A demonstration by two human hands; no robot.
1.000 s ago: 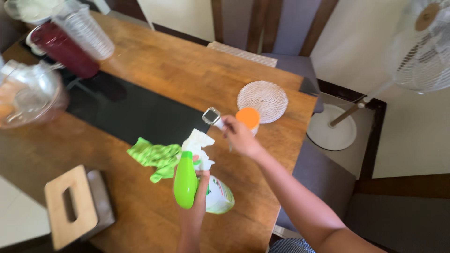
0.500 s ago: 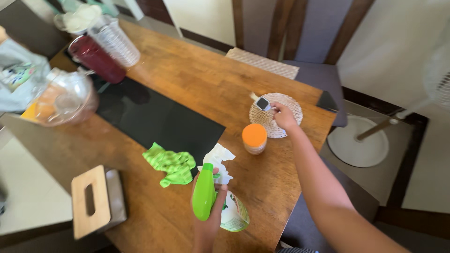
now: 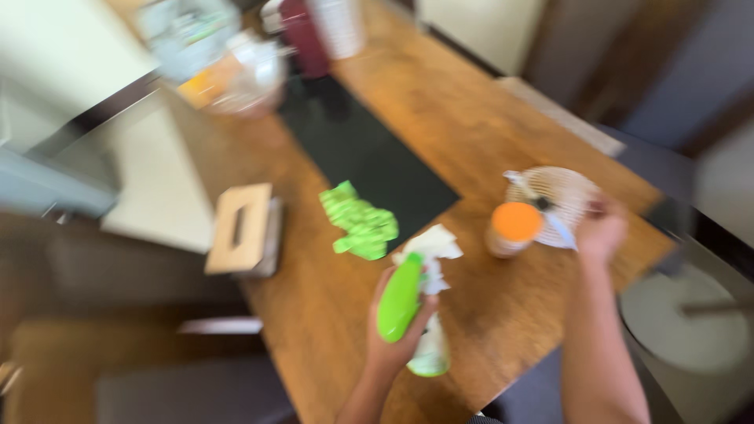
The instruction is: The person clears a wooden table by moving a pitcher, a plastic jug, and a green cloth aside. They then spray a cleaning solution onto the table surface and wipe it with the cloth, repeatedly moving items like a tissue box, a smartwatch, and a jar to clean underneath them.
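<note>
On the wooden surface [image 3: 471, 133]: things lay spread about, the whole view smeared by blur.
Left hand [image 3: 393, 334]: its grip was closed around a bright green spray bottle [image 3: 400, 297], near the 6 o'clock edge of the surface.
Spray bottle: it lay tilted in the hand, its pale lower part pointing toward 6 o'clock, its top toward 12 o'clock.
White tissue [image 3: 430, 250]: crumpled, bunched against the top of the bottle, touching the fingers [image 3: 424, 310].
Green cloth [image 3: 357, 220]: crumpled on the surface at 11 o'clock from the left hand, its far edge on the black mat [image 3: 353, 141].
Right hand [image 3: 601, 232]: at 3 o'clock from the bottle, resting at the near rim of a round woven coaster [image 3: 554, 192]; blur hid whether its grip was closed or open.
Small object [image 3: 542, 206]: dark and pale, on the coaster just beside the right hand; too blurred to identify, and contact with the hand could not be told.
Orange-lidded jar [image 3: 512, 228]: upright, just at 9 o'clock from the coaster, between the two hands.
Wooden-topped box [image 3: 242, 229]: slotted lid, at 9 o'clock from the cloth, by the surface's edge.
Far end, 12 o'clock: a dark red container [image 3: 305, 35] and clear vessels, blurred.
</note>
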